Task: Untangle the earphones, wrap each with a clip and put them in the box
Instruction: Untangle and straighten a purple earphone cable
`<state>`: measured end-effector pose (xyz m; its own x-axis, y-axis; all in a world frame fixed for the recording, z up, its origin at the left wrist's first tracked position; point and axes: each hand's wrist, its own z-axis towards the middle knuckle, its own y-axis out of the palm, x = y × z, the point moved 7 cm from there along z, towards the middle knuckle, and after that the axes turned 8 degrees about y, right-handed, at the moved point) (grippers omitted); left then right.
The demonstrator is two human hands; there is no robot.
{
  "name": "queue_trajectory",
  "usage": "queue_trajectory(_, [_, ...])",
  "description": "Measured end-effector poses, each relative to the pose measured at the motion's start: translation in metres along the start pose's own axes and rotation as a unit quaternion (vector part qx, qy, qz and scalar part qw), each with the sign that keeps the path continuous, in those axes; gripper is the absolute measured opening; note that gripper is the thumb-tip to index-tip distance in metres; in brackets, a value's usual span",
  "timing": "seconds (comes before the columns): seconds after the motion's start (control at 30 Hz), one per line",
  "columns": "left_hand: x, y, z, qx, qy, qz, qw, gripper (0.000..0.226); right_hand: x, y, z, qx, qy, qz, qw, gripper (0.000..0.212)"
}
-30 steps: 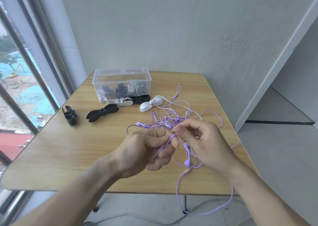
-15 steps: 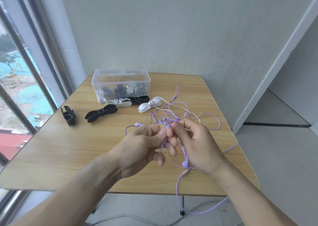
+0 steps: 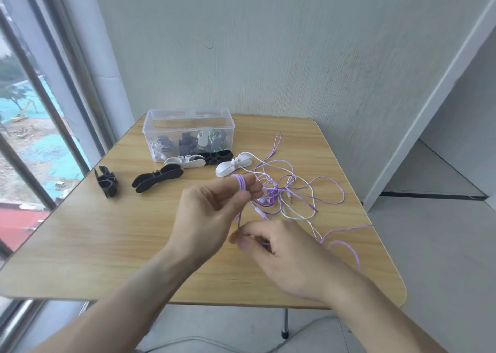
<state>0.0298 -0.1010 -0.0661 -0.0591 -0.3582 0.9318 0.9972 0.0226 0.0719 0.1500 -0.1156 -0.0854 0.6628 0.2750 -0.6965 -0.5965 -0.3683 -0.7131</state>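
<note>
Left hand [image 3: 212, 213] held purple cord [image 3: 239, 185] coiled round a finger; right hand [image 3: 279, 248] pinched the strand, risking tightening the tangle [image 3: 281, 191] if pulled.

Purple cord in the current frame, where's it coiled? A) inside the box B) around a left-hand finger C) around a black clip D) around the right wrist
B: loops of the purple cord circle a raised finger of the left hand, while the right hand pinches the strand running down from it.
</note>
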Motion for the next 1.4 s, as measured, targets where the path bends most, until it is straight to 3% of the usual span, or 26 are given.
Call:
queue_trajectory(0.1, [-0.006,0.011,-0.005,-0.085,0.012,0.118,0.989,0.032,-0.003,-0.003,-0.002,0.0,-0.004,-0.001,1.0,0.032])
queue_trajectory(0.2, [-0.011,0.018,-0.006,-0.159,0.016,0.205,0.966,0.028,-0.007,-0.012,-0.005,0.032,-0.028,0.012,0.999,0.038])
queue_trajectory(0.37, [-0.007,0.026,-0.008,-0.198,-0.05,0.107,0.973,0.025,-0.002,-0.039,-0.01,0.134,-0.028,0.128,0.982,0.028])
queue_trajectory(0.53, [-0.005,0.031,-0.015,-0.244,-0.078,0.058,0.965,0.02,0.009,-0.056,-0.01,0.18,-0.01,0.219,0.959,0.039])
queue_trajectory(0.67, [-0.008,0.026,-0.013,-0.178,-0.124,-0.028,0.976,0.018,0.012,-0.059,-0.008,0.179,0.003,0.249,0.952,0.03])
queue_trajectory(0.8, [-0.012,0.022,-0.012,-0.086,-0.205,-0.179,0.958,0.025,0.019,-0.052,-0.005,0.152,0.026,0.241,0.958,0.026])
queue_trajectory(0.93, [-0.009,0.01,-0.001,0.004,-0.167,-0.251,0.954,0.022,0.02,-0.036,-0.001,0.093,0.035,0.129,0.987,0.028])
queue_trajectory(1.03, [-0.011,-0.005,0.003,0.076,-0.141,-0.218,0.963,0.026,0.013,-0.02,-0.001,0.048,0.03,0.068,0.996,0.03])
queue_trajectory(1.13, [-0.012,-0.009,0.002,0.099,-0.124,-0.162,0.974,0.022,-0.003,-0.004,-0.004,0.014,0.006,0.014,1.0,0.036])
queue_trajectory(1.27, [-0.006,0.001,-0.006,0.011,-0.049,0.033,0.998,0.014,-0.017,0.001,-0.008,0.015,-0.013,0.016,1.0,0.033])
queue_trajectory(1.4, [-0.01,0.009,-0.006,-0.096,-0.002,0.167,0.981,0.022,-0.017,-0.016,-0.01,0.045,-0.035,0.041,0.998,0.035])
